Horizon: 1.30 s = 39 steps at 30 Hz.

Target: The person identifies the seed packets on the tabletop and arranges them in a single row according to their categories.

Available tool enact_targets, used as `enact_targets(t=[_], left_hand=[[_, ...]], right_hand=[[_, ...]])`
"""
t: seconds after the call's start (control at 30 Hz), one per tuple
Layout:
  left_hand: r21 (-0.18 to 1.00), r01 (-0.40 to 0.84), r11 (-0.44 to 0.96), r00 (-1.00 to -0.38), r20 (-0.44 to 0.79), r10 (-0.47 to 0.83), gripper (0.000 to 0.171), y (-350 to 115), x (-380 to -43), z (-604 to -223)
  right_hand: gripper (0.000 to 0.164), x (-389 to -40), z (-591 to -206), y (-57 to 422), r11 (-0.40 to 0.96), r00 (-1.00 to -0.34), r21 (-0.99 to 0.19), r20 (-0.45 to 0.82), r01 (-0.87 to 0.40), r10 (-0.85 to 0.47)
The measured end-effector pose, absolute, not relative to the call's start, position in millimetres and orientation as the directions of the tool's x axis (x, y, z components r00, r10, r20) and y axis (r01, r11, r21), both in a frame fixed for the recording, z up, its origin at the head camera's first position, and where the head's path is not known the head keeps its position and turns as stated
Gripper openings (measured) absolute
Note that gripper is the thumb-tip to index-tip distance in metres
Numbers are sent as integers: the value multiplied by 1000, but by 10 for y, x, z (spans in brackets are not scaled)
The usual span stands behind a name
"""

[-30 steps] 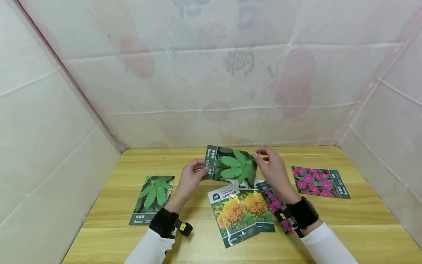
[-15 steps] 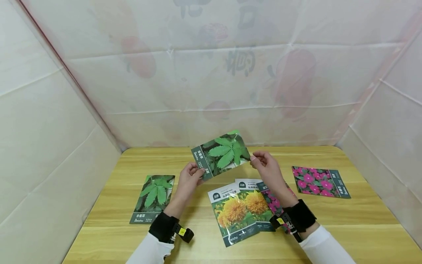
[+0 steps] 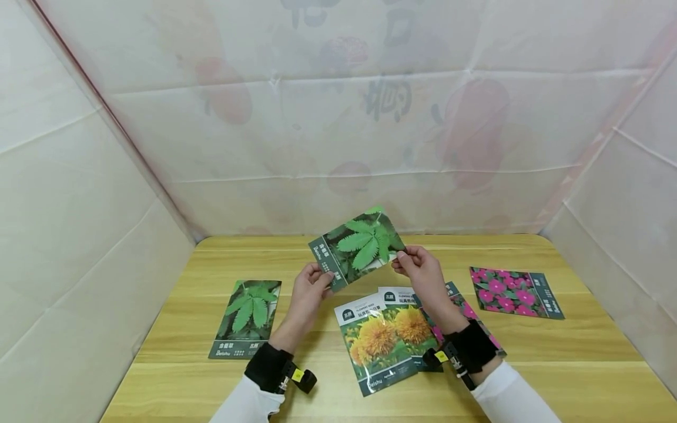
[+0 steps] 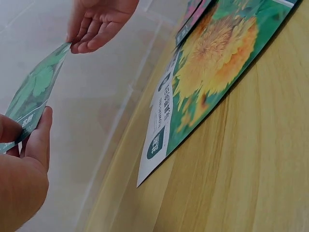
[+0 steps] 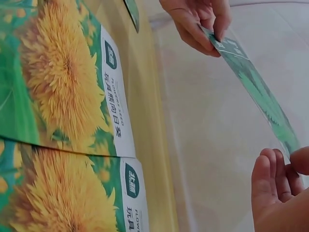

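Note:
A green-leaf seed packet [image 3: 359, 244] is held tilted above the table's far part. My left hand [image 3: 311, 288] pinches its lower left corner between thumb and fingers. At the lower right corner, my right hand [image 3: 423, 276] pinches the same packet, as the right wrist view also shows. Below the hands lie two overlapping yellow-flower seed packets [image 3: 376, 346]. A pink-flower packet [image 3: 471, 308] lies partly hidden under the right wrist. Left of the left forearm rests another green-leaf packet [image 3: 245, 317], its lower corner close to the wrist strap.
A second pink-flower packet [image 3: 515, 292] lies at the right of the wooden table [image 3: 174, 364]. Pale cloth walls [image 3: 296, 129] enclose the table at the back and both sides. Each wrist wears a black strap with a small camera.
The held packet has moved up and left, and its right end has swung upward. My right hand has shifted slightly left, uncovering more of the pink-flower packet beneath it.

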<state>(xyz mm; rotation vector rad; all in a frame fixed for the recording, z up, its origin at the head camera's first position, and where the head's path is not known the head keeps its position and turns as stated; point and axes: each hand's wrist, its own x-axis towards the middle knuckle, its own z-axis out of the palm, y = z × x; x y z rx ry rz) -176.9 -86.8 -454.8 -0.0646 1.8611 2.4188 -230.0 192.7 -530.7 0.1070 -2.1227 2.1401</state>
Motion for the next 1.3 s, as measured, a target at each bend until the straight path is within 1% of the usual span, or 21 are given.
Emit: enact_targets(t=[0.17,0.2,0.3,0.4,0.43,0.57,0.63,0.67,0.8,0.87,0.93,1.13,1.3], left_hand=[[966,-86,-245,-995,-70,72,28,-871,-1752,-4561],[967,-82,-241,-995,-65,78,29,-876,-1754,-4565],[976,-48,-212,-996,-31,83,34,-910,-1749,-4550],[986,-9,-164,-998,0,61,37,-972,-1749,-4513],[990,6,-140,-998,14,54,37,-999,-1752,-4498],[999,37,-24,-998,39,47,37,-1102,-1781,-4461],[998,47,39,-997,45,57,36,-1140,-1788,-4448],[997,47,67,-997,43,66,36,-1156,-1788,-4447],[984,52,170,-995,36,96,29,-1176,-1782,-4431],[977,55,207,-994,33,107,27,-1175,-1784,-4434],[972,53,228,-994,29,108,25,-1170,-1786,-4436],[968,51,244,-992,22,120,24,-1154,-1785,-4435],[963,47,266,-991,12,131,22,-1149,-1785,-4428]], right_hand=[[52,-2292,-5275,1938,-35,-992,-992,123,-124,42],[48,-2229,-5156,1918,-58,-992,-990,127,-128,26],[49,-2217,-5101,1938,-49,-993,-992,119,-120,23],[49,-2193,-5060,1950,-51,-996,-994,90,-91,30],[54,-2249,-5157,1979,-28,-996,-997,76,-77,46],[56,-2229,-5164,1990,-5,-997,-998,61,-61,39],[57,-2191,-5138,1984,21,-996,-996,84,-84,11],[56,-2134,-5040,1952,39,-997,-996,82,-82,-2],[45,-1891,-4587,1802,116,-997,-991,59,-63,-40],[40,-1792,-4371,1730,152,-999,-988,12,-19,-45],[38,-1774,-4329,1712,168,-999,-986,-6,-3,-54],[42,-1784,-4380,1703,206,-997,-978,16,-32,-76],[40,-1780,-4379,1673,216,-995,-976,12,-32,-96]])
